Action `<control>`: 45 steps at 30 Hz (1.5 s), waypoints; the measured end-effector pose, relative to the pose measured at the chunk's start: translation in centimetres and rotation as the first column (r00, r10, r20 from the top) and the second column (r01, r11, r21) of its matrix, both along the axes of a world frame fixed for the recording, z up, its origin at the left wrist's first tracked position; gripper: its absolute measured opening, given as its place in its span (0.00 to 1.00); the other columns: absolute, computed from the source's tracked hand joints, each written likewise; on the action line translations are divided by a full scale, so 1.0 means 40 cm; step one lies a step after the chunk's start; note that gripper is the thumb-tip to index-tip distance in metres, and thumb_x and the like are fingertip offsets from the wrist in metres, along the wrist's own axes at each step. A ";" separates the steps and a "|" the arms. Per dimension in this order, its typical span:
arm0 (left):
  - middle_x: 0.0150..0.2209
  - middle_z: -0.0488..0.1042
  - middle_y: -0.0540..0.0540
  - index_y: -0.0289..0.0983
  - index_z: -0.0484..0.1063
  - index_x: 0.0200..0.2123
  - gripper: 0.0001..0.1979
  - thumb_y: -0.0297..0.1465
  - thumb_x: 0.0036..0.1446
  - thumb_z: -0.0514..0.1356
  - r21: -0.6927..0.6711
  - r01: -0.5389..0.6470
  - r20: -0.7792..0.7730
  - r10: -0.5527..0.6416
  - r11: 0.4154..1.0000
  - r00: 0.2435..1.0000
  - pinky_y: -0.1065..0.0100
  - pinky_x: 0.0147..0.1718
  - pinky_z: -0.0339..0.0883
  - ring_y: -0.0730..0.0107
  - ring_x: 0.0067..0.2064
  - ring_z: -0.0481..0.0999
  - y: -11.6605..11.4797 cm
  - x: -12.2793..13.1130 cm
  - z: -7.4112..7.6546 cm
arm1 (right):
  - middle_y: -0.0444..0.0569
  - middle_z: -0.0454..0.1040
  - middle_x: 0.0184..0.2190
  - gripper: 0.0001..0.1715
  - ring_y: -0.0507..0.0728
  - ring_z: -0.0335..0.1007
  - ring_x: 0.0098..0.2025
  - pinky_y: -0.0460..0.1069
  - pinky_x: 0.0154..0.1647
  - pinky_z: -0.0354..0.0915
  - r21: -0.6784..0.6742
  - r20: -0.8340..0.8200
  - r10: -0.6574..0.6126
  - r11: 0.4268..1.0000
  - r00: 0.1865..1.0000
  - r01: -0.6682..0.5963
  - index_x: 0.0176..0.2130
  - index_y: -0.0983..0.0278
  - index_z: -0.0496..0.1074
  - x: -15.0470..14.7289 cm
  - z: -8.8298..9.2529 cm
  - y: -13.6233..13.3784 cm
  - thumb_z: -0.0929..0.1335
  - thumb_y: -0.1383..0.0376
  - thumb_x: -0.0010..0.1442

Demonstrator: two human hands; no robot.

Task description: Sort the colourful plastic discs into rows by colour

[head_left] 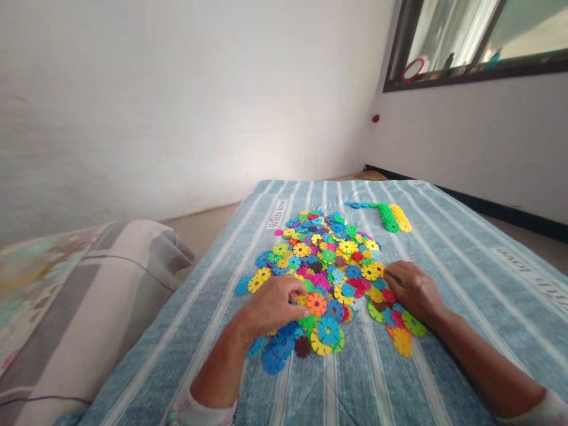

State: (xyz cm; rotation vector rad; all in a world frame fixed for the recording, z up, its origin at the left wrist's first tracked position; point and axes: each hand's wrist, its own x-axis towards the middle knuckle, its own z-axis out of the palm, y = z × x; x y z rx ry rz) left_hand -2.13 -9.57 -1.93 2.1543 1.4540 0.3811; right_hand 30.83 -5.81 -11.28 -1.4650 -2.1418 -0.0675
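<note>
A large heap of colourful slotted plastic discs (328, 258), flower-shaped building pieces, lies spread on the striped cloth. Over the heap's left front is my left hand (276, 299), fingers curled and thumb apart from the forefinger, beside an orange disc (316, 304); nothing shows in its grasp. At the heap's right edge, my right hand (417, 288) has its fingers bunched together, with the tips on the rim of a yellow disc (371, 271). Several discs in a smaller cluster (403, 341) lie just below the right hand.
Toward the far right lie a row of joined green discs (387, 218), a row of yellow discs (400, 218) and a short line of blue ones (357, 205). Blue striped cloth (213, 331) covers the table. Bedding (119, 296) is at left; walls stand behind.
</note>
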 end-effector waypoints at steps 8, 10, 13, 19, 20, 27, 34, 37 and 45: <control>0.51 0.72 0.44 0.41 0.76 0.42 0.18 0.29 0.44 0.67 0.184 0.253 -0.167 -0.223 0.950 0.960 0.57 0.52 0.64 0.56 0.52 0.70 -0.006 0.042 -0.051 | 0.51 0.75 0.37 0.12 0.58 0.70 0.41 0.51 0.42 0.65 0.033 -0.012 0.013 0.999 1.000 -0.012 0.34 0.62 0.75 0.010 -0.008 0.005 0.62 0.64 0.63; 0.50 0.73 0.43 0.40 0.75 0.43 0.15 0.27 0.49 0.63 0.248 0.199 -0.169 -0.160 0.948 0.973 0.56 0.54 0.62 0.56 0.53 0.70 0.006 0.032 -0.064 | 0.51 0.75 0.37 0.12 0.58 0.70 0.42 0.51 0.42 0.65 0.036 -0.016 0.010 0.999 1.000 -0.009 0.34 0.62 0.75 0.011 -0.009 0.004 0.62 0.65 0.63; 0.46 0.75 0.41 0.36 0.76 0.40 0.12 0.24 0.52 0.59 0.322 0.096 -0.186 -0.036 0.942 0.982 0.56 0.53 0.64 0.56 0.51 0.71 0.020 0.023 -0.070 | 0.52 0.75 0.36 0.12 0.58 0.70 0.40 0.52 0.41 0.66 0.074 -0.021 0.018 0.997 1.000 -0.017 0.33 0.63 0.74 0.009 -0.007 0.001 0.62 0.66 0.63; 0.45 0.77 0.42 0.36 0.76 0.37 0.09 0.23 0.51 0.62 0.455 0.033 -0.076 0.002 0.890 0.997 0.57 0.51 0.67 0.57 0.49 0.73 0.025 0.033 -0.073 | 0.53 0.75 0.39 0.11 0.58 0.69 0.43 0.54 0.46 0.65 0.189 -0.008 0.244 0.953 0.970 -0.238 0.36 0.64 0.74 -0.070 0.050 -0.052 0.62 0.66 0.64; 0.45 0.77 0.43 0.37 0.75 0.38 0.09 0.24 0.51 0.62 0.471 0.037 -0.037 -0.022 0.881 0.999 0.58 0.51 0.67 0.59 0.49 0.74 0.024 0.036 -0.075 | 0.53 0.74 0.40 0.11 0.58 0.69 0.45 0.54 0.47 0.65 0.178 -0.001 0.324 0.931 0.946 -0.319 0.38 0.63 0.74 -0.098 0.066 -0.070 0.62 0.66 0.65; 0.42 0.79 0.43 0.35 0.76 0.36 0.07 0.23 0.53 0.61 0.518 0.009 0.068 -0.052 0.855 0.996 0.61 0.49 0.69 0.63 0.46 0.76 0.024 0.050 -0.087 | 0.54 0.69 0.50 0.18 0.63 0.59 0.57 0.59 0.56 0.59 -0.050 0.093 0.682 0.731 0.725 -0.681 0.45 0.60 0.71 -0.278 0.120 -0.157 0.65 0.53 0.62; 0.36 0.79 0.45 0.37 0.75 0.32 0.04 0.23 0.54 0.61 0.514 0.014 0.077 -0.062 0.858 0.995 0.62 0.45 0.70 0.64 0.42 0.77 0.028 0.051 -0.087 | 0.52 0.72 0.42 0.09 0.59 0.65 0.50 0.56 0.51 0.62 0.034 0.037 0.504 0.862 0.863 -0.505 0.37 0.63 0.72 -0.251 0.085 -0.110 0.63 0.63 0.65; 0.37 0.79 0.45 0.37 0.75 0.32 0.05 0.23 0.53 0.61 0.501 0.008 0.087 -0.060 0.865 0.994 0.62 0.45 0.69 0.63 0.43 0.77 0.027 0.053 -0.084 | 0.52 0.72 0.40 0.11 0.58 0.66 0.47 0.55 0.49 0.63 0.095 -0.004 0.409 0.909 0.913 -0.407 0.34 0.63 0.72 -0.225 0.077 -0.094 0.62 0.65 0.66; 0.33 0.78 0.47 0.37 0.75 0.29 0.05 0.22 0.52 0.61 0.436 0.001 0.096 -0.047 0.900 0.994 0.63 0.43 0.70 0.65 0.40 0.77 0.021 0.060 -0.074 | 0.53 0.72 0.44 0.09 0.61 0.64 0.51 0.57 0.52 0.63 0.129 -0.005 0.430 0.895 0.903 -0.426 0.37 0.62 0.73 -0.216 0.083 -0.111 0.64 0.65 0.64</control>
